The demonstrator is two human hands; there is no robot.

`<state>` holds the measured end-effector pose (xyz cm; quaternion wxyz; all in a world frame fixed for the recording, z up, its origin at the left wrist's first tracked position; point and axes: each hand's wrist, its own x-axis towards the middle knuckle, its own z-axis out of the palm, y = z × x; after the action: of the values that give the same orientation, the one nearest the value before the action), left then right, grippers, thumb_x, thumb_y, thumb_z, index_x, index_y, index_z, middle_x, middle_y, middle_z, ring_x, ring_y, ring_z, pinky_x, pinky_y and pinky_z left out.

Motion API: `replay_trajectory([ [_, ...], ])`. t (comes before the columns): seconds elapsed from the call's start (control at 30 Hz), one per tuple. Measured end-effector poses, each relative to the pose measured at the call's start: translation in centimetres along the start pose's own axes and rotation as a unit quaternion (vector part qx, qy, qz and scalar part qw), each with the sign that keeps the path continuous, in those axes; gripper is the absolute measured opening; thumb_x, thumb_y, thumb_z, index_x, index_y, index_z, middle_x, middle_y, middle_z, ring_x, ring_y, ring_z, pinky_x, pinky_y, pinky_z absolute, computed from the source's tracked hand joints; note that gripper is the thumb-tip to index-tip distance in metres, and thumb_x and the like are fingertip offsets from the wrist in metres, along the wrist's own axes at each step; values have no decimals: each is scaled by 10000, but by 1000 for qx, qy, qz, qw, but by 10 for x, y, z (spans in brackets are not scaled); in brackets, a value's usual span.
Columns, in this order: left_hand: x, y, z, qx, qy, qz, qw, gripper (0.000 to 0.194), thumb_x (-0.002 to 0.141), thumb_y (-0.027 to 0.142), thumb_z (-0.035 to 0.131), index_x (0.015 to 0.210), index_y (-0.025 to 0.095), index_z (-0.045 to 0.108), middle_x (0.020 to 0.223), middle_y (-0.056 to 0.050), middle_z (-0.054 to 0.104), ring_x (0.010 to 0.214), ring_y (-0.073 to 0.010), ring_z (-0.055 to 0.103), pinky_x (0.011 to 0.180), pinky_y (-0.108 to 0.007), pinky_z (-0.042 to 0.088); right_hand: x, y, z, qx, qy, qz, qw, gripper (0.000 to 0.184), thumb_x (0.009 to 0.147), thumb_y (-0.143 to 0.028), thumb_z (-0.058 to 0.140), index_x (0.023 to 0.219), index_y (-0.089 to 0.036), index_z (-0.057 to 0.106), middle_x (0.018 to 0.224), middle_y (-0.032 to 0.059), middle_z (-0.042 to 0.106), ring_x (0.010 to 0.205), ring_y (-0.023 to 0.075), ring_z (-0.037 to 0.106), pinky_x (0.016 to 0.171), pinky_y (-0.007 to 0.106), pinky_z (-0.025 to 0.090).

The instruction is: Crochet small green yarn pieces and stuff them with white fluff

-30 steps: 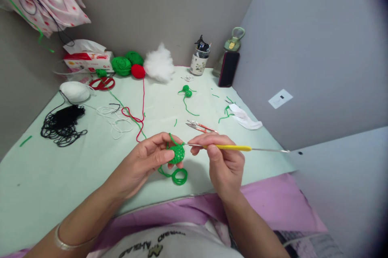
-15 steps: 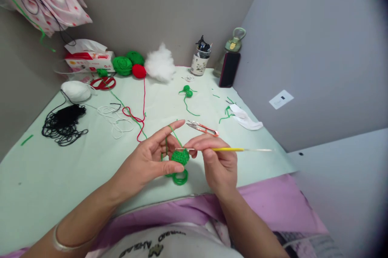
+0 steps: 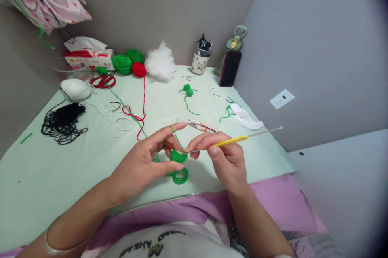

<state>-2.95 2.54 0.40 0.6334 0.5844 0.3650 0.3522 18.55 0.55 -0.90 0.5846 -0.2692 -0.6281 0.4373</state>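
Observation:
My left hand [image 3: 145,161] pinches a small green crochet piece [image 3: 177,156] between thumb and middle finger, with the index finger raised and green yarn running over it. My right hand [image 3: 222,157] grips a crochet hook [image 3: 232,141] with a yellow handle; its metal tip sits in the green piece. Below the piece, a green yarn ring [image 3: 180,176] lies on the pale green table [image 3: 60,177]. The working yarn trails back across the table toward the green yarn balls [image 3: 122,64].
Thread snips [image 3: 202,127] lie just beyond my hands. Further back are a red yarn ball [image 3: 139,69], white stuffing [image 3: 159,65], a tissue box [image 3: 87,60], a cup [image 3: 199,63], a phone [image 3: 230,68], black yarn [image 3: 63,122], white yarn [image 3: 75,89] and a small green crochet piece [image 3: 188,90].
My left index finger has lifted and straightened with the yarn over it. The hook's far end has tilted upward, and its tip has moved into the green piece.

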Motion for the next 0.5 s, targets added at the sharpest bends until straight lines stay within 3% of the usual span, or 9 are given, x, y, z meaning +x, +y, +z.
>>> replay_trajectory([
  [0.13,1,2,2,19,0,-11,1000,716,804,196,864,1464,366,645,911,43,680,918,-173,589,929,-361,461,2,-9,-6,-102,-51,-42,993,195,1079,-206,555,1115,-233,744,1019,60,789,903,167,742,798,325,622],
  [0.23,1,3,3,32,11,-18,999,704,813,193,843,1468,361,648,896,40,669,912,-179,595,944,-372,464,3,-14,-6,-200,-90,-101,970,161,1068,-186,565,1120,-199,717,1001,80,787,968,192,750,862,360,628],
  [0.33,0,3,6,15,45,-28,998,705,792,221,870,1454,346,663,897,33,665,888,-176,595,905,-353,489,0,-14,1,-301,-86,-179,933,153,1060,-151,556,1136,-192,683,1019,95,785,946,189,751,797,331,637],
  [0.43,-4,-1,16,-42,88,-23,995,678,803,305,894,1443,332,672,915,18,664,877,-176,607,825,-317,520,-7,-8,9,-431,-43,-249,866,202,1007,-76,614,1135,-214,686,1074,96,799,951,183,756,792,305,650],
  [0.5,-8,-5,24,-75,117,-1,990,610,851,361,869,1432,334,686,957,3,671,918,-175,619,856,-302,529,-12,-2,13,-473,-25,-226,851,279,964,-53,673,1135,-268,713,1064,63,806,984,186,766,847,305,655],
])
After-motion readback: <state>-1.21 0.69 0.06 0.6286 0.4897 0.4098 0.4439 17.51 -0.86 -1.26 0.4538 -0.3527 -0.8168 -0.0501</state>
